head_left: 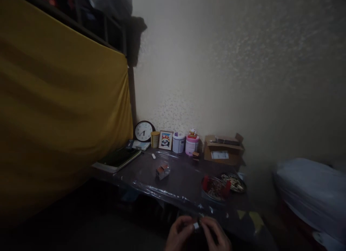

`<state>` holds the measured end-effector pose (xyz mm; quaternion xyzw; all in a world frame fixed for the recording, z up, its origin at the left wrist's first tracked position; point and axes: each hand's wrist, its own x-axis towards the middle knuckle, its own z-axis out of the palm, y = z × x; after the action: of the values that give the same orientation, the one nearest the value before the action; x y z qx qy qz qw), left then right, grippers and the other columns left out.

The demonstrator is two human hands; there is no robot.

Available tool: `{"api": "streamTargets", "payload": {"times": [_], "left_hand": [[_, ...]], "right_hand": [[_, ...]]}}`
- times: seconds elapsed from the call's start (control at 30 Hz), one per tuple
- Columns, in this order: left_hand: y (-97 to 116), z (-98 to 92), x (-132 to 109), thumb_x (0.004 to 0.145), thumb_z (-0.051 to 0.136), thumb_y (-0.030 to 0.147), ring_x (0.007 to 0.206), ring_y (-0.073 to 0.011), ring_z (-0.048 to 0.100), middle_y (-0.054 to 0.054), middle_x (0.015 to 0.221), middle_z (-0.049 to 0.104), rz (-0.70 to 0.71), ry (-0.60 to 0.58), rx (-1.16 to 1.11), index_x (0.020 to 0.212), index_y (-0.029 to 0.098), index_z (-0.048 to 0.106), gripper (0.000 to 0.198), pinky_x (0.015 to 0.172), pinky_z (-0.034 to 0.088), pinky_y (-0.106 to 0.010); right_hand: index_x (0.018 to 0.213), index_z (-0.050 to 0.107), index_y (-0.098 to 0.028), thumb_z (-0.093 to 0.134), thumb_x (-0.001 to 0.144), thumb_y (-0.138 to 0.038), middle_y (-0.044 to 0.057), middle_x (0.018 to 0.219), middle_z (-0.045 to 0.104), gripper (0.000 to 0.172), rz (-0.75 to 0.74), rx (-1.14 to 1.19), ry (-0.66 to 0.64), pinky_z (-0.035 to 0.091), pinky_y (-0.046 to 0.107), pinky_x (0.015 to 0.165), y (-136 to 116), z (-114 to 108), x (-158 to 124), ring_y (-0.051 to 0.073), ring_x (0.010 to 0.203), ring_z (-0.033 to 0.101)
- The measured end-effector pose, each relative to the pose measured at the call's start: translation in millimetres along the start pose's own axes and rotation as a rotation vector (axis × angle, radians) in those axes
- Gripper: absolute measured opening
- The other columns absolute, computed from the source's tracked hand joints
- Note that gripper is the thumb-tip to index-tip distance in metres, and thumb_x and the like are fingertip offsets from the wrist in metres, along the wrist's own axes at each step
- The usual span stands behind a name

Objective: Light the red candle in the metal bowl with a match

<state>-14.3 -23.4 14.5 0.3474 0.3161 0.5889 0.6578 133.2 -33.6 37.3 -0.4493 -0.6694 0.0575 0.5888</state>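
At the bottom of the head view, in front of the table's near edge, my left hand [180,232] and my right hand [213,232] meet with bent fingers. Between their fingertips is a small whitish piece [196,225], too dark and small to name. My left thumb and fingers pinch it. The right fingertips are pressed together at a thin dark part on its other side. Nearest to my hands on the table are a round tray [215,197] with red items in it and a small opened cardboard box [162,172].
A dark table [181,171] under clear plastic carries a clock [143,131], a panda picture [165,140], a white canister [178,143], a pink canister [191,146], a carton [223,152] and a second plate [234,183]. A yellow curtain [65,99] hangs at left.
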Motion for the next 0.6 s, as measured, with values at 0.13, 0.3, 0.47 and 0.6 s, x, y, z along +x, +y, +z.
{"api": "streamTargets", "payload": {"times": [0.13,0.3,0.47,0.6], "left_hand": [[15.4,7.8,-7.7,0.054,0.079,0.037,0.075,-0.0202,0.063,-0.006,0.076,0.072,0.007,0.013,0.013,0.076,0.017,0.069,0.032,0.075,0.044,-0.031],[31.3,21.3,-20.3,0.063,0.073,0.033,0.076,-0.0180,0.062,-0.004,0.080,0.071,0.001,0.002,-0.009,0.083,0.018,0.068,0.026,0.073,0.045,-0.027],[37.2,26.2,-25.1,0.063,0.073,0.031,0.073,-0.0160,0.062,-0.003,0.076,0.070,-0.004,0.031,-0.027,0.084,0.017,0.066,0.025,0.070,0.045,-0.025],[42.7,31.6,-26.6,0.065,0.072,0.031,0.072,-0.0150,0.061,-0.002,0.076,0.069,0.011,0.040,-0.027,0.084,0.017,0.065,0.025,0.070,0.045,-0.024]], "right_hand": [[0.083,0.065,-0.024,0.055,0.083,-0.026,0.001,0.077,0.072,0.010,-0.114,-0.054,0.034,0.055,0.017,0.068,-17.9,-9.8,5.8,0.014,0.070,0.069],[0.088,0.064,-0.023,0.051,0.085,-0.021,0.002,0.083,0.071,0.013,-0.118,-0.090,0.068,0.054,0.021,0.072,-30.5,-11.6,5.9,0.014,0.076,0.068],[0.084,0.064,-0.022,0.052,0.084,-0.020,0.003,0.080,0.069,0.012,-0.083,-0.095,0.090,0.054,0.025,0.072,-40.3,-17.7,10.5,0.016,0.077,0.067],[0.091,0.063,-0.022,0.052,0.083,-0.015,0.005,0.087,0.069,0.016,-0.139,-0.063,0.083,0.051,0.031,0.078,-40.2,-18.3,9.5,0.018,0.084,0.065]]}}
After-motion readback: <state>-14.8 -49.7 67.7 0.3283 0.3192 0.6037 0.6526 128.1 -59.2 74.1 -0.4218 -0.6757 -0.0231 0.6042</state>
